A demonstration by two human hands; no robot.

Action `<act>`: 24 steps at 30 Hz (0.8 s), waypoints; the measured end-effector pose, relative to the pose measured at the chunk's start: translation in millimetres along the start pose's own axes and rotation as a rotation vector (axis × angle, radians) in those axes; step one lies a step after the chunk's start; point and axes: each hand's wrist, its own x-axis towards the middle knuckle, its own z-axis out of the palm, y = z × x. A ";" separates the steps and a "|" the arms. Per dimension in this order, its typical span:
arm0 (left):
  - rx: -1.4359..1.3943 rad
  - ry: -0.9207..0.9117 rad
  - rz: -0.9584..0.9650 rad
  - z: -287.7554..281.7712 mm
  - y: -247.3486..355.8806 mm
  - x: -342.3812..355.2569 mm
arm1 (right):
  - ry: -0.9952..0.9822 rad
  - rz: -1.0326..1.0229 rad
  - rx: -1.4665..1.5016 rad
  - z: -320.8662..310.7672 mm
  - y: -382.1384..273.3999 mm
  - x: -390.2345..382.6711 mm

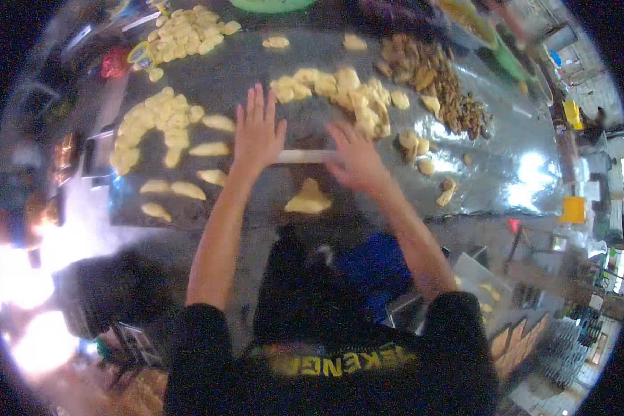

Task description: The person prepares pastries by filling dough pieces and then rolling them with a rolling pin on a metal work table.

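Observation:
A pale rolling pin point(302, 157) lies crosswise on the dark work table, between my two hands. My left hand point(259, 135) rests flat over its left end, fingers stretched out and pointing away from me. At the other end my right hand point(353, 154) is slightly blurred, its fingers extended and spread over the pin. Closer to me than the pin is a flattened, roughly triangular piece of dough point(308, 199), near the table's front edge. Several elongated dough pieces point(209, 149) lie to the left of my left hand.
Dough lumps form a curved pile point(161, 119) at left and a cluster point(359, 97) beyond my right hand. Another dough heap point(187, 35) is at the far left. Brown pieces point(430, 69) are heaped at the far right. A green basin point(273, 5) stands at the back.

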 end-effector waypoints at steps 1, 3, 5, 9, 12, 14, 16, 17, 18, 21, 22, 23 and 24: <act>-0.029 0.014 0.004 -2.4 3.3 -3.9 | -0.024 -0.149 -0.087 -3.0 3.0 -13.3; -0.042 0.037 0.016 -8.7 6.6 -14.2 | -0.075 -0.133 -0.069 -6.2 8.2 -27.4; -0.045 0.063 0.024 -15.5 10.7 -32.7 | -0.163 -0.110 -0.036 -7.8 9.2 -38.7; -0.077 0.020 0.061 -38.0 26.4 -94.2 | -0.098 -0.113 0.175 8.8 0.2 -82.2; -0.019 -0.125 0.054 -44.1 29.9 -140.8 | 0.009 -0.149 0.139 5.2 -19.1 -109.3; -0.113 -0.093 0.085 -51.5 34.8 -158.8 | 0.050 -0.135 0.102 7.9 -24.0 -119.2; -0.097 -0.088 0.104 -54.2 35.3 -167.7 | 0.096 -0.123 0.057 12.8 -23.8 -126.1; -0.087 -0.081 0.119 -54.3 34.9 -170.9 | 0.138 -0.144 0.032 20.3 -20.6 -128.4; -0.082 -0.077 0.126 -54.1 33.8 -173.3 | 0.180 -0.164 0.007 21.3 -19.7 -128.8; -0.121 0.031 0.179 -49.3 29.4 -178.6 | 0.261 -0.196 0.129 17.6 -17.0 -129.2; -0.143 0.038 0.193 -46.8 27.8 -179.9 | 0.273 -0.196 0.124 17.9 -14.5 -129.1; -0.165 0.046 0.207 -44.4 25.9 -181.0 | 0.281 -0.237 0.135 19.6 -10.5 -129.6; -0.162 0.053 0.213 -46.0 26.8 -180.4 | 0.288 -0.278 0.147 18.4 -7.7 -129.3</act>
